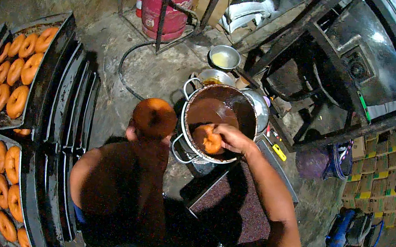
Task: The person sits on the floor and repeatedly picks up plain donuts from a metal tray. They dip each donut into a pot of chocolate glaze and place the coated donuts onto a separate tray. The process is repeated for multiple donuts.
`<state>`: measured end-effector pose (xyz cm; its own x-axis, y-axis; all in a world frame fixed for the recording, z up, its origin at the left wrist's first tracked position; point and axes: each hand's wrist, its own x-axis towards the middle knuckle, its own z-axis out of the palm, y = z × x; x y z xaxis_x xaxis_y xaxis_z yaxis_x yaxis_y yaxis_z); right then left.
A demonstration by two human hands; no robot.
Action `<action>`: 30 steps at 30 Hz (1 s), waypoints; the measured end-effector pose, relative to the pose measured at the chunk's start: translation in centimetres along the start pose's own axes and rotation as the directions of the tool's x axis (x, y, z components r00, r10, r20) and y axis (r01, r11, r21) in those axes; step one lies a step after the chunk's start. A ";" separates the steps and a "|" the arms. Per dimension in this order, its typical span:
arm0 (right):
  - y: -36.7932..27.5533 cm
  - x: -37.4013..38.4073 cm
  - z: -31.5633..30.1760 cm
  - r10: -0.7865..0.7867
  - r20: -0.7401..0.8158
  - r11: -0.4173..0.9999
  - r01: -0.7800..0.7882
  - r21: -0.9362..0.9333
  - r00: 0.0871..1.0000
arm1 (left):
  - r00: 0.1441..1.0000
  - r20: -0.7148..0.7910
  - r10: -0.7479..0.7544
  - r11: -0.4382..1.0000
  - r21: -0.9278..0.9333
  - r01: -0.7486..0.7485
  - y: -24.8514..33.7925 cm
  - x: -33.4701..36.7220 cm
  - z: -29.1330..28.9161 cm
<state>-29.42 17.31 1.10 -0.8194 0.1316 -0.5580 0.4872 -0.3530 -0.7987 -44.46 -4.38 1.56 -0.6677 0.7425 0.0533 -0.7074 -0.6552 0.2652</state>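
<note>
A large two-handled metal pot (182, 126) stands before me with glossy dark-brown chocolate (216, 110) inside, its inner wall smeared brown. Reaching into it from the right, my right hand (231, 141) is closed on a golden ring doughnut (213, 143) low over the chocolate; its underside is hidden. Left of the pot, my left hand (147, 146) lies mostly in shadow and grips another doughnut (155, 117) held up level. Beside my right forearm, a dark tray (192, 211) contains reddish-brown grains.
Stacked trays (27, 99) of golden doughnuts line the left side. A pink gas cylinder (166, 7) with a hose stands at the back. Beyond the pot sit metal bowls (224, 57). A dark metal frame (302, 131) rises at right, near a yellow-handled tool (279, 152) and stacked cartons (385, 172).
</note>
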 end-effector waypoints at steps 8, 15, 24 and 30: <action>1.0 -17.5 0.1 -0.531 -0.331 0.820 0.571 0.032 0.780 | 0.936 0.065 -0.346 0.930 0.158 0.333 -9.0 -1.9 4.3; 5.2 -29.1 6.5 -0.886 -0.193 0.311 0.231 -0.922 0.422 | 0.738 0.218 -0.639 0.766 0.095 0.635 -18.0 -9.2 10.0; 8.9 -33.6 6.8 -0.861 -0.498 0.503 0.028 -0.864 0.103 | 0.689 0.354 -0.633 0.773 0.339 0.536 -21.8 -12.8 12.8; 12.0 -36.0 8.4 -0.861 -0.505 0.505 -0.011 -0.863 0.059 | 0.650 0.299 -0.699 0.715 0.293 0.635 -24.6 -13.3 13.5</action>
<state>3.35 0.62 13.48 -0.3153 0.7797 0.5410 0.5156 0.6194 -0.5920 -15.05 3.80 7.29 0.1298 0.9820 0.1369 -0.8619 0.0435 0.5052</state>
